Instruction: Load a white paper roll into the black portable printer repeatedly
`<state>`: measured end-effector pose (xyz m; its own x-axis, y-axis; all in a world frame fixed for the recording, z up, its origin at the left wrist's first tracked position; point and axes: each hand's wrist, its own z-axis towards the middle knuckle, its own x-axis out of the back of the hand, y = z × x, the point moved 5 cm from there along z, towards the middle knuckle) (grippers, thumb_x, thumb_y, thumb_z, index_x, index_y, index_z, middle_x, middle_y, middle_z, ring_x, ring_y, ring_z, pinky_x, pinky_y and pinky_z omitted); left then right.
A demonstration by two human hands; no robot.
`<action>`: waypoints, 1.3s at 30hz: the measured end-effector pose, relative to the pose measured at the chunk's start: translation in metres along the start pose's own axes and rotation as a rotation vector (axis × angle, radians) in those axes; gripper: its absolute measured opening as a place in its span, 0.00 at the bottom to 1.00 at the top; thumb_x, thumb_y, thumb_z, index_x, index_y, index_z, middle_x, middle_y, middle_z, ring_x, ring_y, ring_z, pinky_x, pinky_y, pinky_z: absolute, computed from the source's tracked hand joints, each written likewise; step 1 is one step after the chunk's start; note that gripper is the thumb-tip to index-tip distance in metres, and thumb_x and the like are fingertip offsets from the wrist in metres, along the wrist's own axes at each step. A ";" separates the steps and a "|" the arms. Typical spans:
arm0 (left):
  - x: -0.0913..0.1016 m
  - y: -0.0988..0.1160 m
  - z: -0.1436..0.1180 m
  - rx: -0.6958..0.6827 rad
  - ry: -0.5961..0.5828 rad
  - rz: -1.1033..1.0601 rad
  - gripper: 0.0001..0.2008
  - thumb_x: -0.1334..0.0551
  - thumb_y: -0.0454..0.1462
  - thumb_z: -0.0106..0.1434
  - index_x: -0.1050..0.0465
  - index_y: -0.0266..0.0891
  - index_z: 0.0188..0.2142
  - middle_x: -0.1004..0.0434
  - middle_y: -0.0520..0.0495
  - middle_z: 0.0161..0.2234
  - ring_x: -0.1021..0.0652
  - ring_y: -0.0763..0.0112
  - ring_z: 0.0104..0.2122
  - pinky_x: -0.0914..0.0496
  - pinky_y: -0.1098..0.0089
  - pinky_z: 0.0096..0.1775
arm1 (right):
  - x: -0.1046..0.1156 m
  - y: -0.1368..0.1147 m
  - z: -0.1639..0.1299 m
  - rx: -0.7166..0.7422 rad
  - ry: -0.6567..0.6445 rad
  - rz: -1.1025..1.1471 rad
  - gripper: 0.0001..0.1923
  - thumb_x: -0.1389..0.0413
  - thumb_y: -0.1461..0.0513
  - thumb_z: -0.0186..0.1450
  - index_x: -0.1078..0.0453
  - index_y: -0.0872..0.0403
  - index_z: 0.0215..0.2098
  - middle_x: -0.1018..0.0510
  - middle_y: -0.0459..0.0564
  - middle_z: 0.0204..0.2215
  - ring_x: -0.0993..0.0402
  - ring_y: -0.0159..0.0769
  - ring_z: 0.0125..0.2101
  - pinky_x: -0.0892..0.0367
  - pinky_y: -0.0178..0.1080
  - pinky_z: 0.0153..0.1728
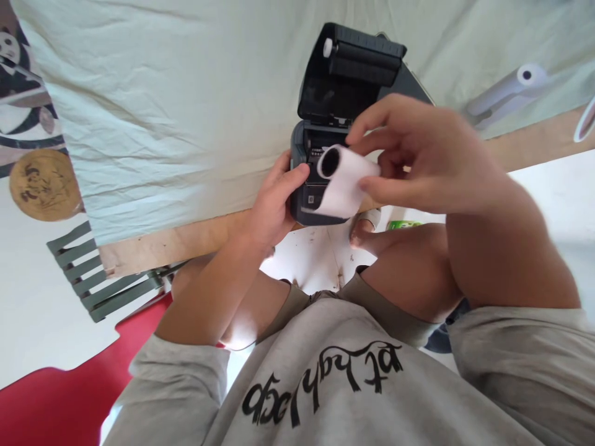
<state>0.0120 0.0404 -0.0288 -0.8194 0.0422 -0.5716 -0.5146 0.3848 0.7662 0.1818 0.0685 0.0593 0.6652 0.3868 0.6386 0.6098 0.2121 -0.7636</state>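
Observation:
My left hand (pixel 281 197) grips the left side of a dark portable printer (pixel 300 214), its thumb resting on the rim of the paper bay. The printer's lid (pixel 334 74) stands swung up, with a black roller (pixel 365 59) along its top. Between the fingertips and thumb of my right hand (pixel 413 155) is a small white paper roll (pixel 353 170) with a black core. I see it over the open bay, its loose end hanging toward the printer's near edge. Whether the roll touches the bay I cannot tell.
A pale green cloth (pixel 186 111) covers the wooden-edged table (pixel 223 232). Farther right on it lies a long white roll (pixel 509 90). A red chair (pixel 60 390) and a green slatted seat (pixel 100 272) are at the left, beside a round brown stool top (pixel 44 184).

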 end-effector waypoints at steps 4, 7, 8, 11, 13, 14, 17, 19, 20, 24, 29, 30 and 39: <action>0.002 0.001 0.002 -0.012 0.030 -0.032 0.11 0.35 0.44 0.66 0.24 0.41 0.44 0.18 0.49 0.40 0.17 0.58 0.47 0.21 0.62 0.45 | 0.022 0.027 0.005 -0.046 0.231 0.571 0.20 0.42 0.55 0.49 0.32 0.44 0.41 0.29 0.44 0.28 0.34 0.35 0.24 0.44 0.38 0.21; 0.002 0.000 0.002 -0.009 0.046 -0.056 0.11 0.36 0.43 0.67 0.23 0.39 0.44 0.17 0.49 0.41 0.17 0.61 0.44 0.21 0.63 0.44 | 0.022 0.057 0.016 -0.196 0.385 0.738 0.19 0.45 0.55 0.45 0.35 0.46 0.37 0.36 0.45 0.28 0.41 0.32 0.23 0.48 0.39 0.21; 0.003 0.001 0.002 -0.014 0.051 -0.059 0.11 0.36 0.43 0.67 0.23 0.39 0.44 0.16 0.48 0.41 0.17 0.61 0.43 0.21 0.63 0.44 | 0.019 0.066 0.019 -0.215 0.422 0.744 0.19 0.44 0.55 0.45 0.36 0.46 0.36 0.37 0.45 0.28 0.42 0.32 0.23 0.47 0.39 0.22; 0.004 0.001 0.001 -0.031 0.059 -0.057 0.11 0.37 0.43 0.67 0.22 0.39 0.44 0.16 0.49 0.40 0.16 0.61 0.42 0.21 0.63 0.41 | 0.011 0.083 0.023 -0.168 0.490 0.546 0.17 0.40 0.54 0.51 0.40 0.46 0.34 0.37 0.44 0.26 0.39 0.33 0.24 0.39 0.41 0.26; 0.004 0.001 0.001 -0.032 0.060 -0.041 0.11 0.37 0.43 0.67 0.22 0.39 0.44 0.16 0.49 0.40 0.16 0.60 0.43 0.21 0.63 0.41 | 0.005 0.082 0.024 -0.086 0.441 0.273 0.15 0.38 0.54 0.57 0.40 0.47 0.34 0.32 0.46 0.28 0.32 0.38 0.30 0.31 0.45 0.35; 0.004 0.001 0.001 -0.031 0.061 -0.030 0.12 0.36 0.43 0.67 0.22 0.40 0.44 0.16 0.48 0.41 0.16 0.59 0.45 0.21 0.63 0.42 | 0.003 0.080 0.022 -0.043 0.425 0.143 0.14 0.37 0.54 0.59 0.39 0.47 0.34 0.29 0.47 0.31 0.29 0.40 0.35 0.30 0.47 0.41; 0.005 0.001 0.001 -0.024 0.070 0.003 0.14 0.36 0.46 0.67 0.23 0.41 0.46 0.16 0.47 0.43 0.18 0.55 0.50 0.21 0.60 0.48 | 0.000 0.073 0.019 0.048 0.417 -0.053 0.12 0.37 0.56 0.61 0.35 0.47 0.38 0.25 0.49 0.41 0.28 0.42 0.44 0.28 0.47 0.48; 0.005 0.001 0.001 -0.025 0.074 0.013 0.14 0.36 0.47 0.66 0.23 0.41 0.45 0.16 0.47 0.43 0.19 0.53 0.54 0.22 0.58 0.51 | -0.002 0.070 0.019 0.056 0.402 -0.051 0.15 0.38 0.58 0.60 0.35 0.47 0.43 0.24 0.48 0.43 0.27 0.39 0.41 0.27 0.44 0.45; 0.005 0.001 0.002 -0.029 0.072 0.013 0.14 0.36 0.47 0.67 0.23 0.41 0.45 0.16 0.47 0.43 0.19 0.53 0.55 0.22 0.57 0.52 | -0.003 0.069 0.019 0.042 0.394 -0.062 0.17 0.38 0.59 0.60 0.35 0.47 0.45 0.24 0.48 0.43 0.27 0.38 0.39 0.27 0.43 0.43; 0.004 0.001 0.002 -0.038 0.067 -0.013 0.12 0.37 0.45 0.67 0.22 0.41 0.43 0.16 0.49 0.40 0.18 0.55 0.53 0.22 0.59 0.51 | -0.010 0.060 0.018 -0.057 0.239 -0.224 0.22 0.41 0.61 0.64 0.38 0.49 0.56 0.21 0.51 0.46 0.24 0.40 0.41 0.29 0.46 0.49; 0.004 0.001 0.001 -0.003 0.093 0.011 0.13 0.37 0.46 0.66 0.24 0.42 0.43 0.17 0.47 0.42 0.18 0.54 0.50 0.21 0.59 0.48 | 0.007 0.046 -0.002 0.026 0.191 -0.168 0.41 0.38 0.64 0.57 0.45 0.53 0.67 0.32 0.60 0.66 0.31 0.47 0.63 0.33 0.48 0.62; 0.004 0.001 0.001 -0.001 0.094 0.008 0.13 0.37 0.46 0.66 0.24 0.41 0.44 0.17 0.46 0.42 0.17 0.55 0.49 0.22 0.59 0.46 | 0.017 0.047 -0.007 0.054 0.234 -0.144 0.39 0.38 0.64 0.57 0.41 0.52 0.66 0.31 0.60 0.65 0.30 0.48 0.63 0.31 0.47 0.60; 0.002 0.003 0.000 0.012 0.095 -0.007 0.11 0.37 0.44 0.66 0.23 0.42 0.44 0.18 0.47 0.40 0.18 0.59 0.45 0.22 0.61 0.45 | 0.113 0.125 -0.034 -0.308 0.862 -0.623 0.28 0.37 0.69 0.55 0.25 0.61 0.55 0.24 0.67 0.54 0.23 0.47 0.52 0.29 0.44 0.50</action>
<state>0.0088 0.0419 -0.0275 -0.8365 -0.0481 -0.5458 -0.5176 0.3962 0.7584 0.3484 0.1079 0.0390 0.2090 -0.4898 0.8464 0.9435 -0.1266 -0.3062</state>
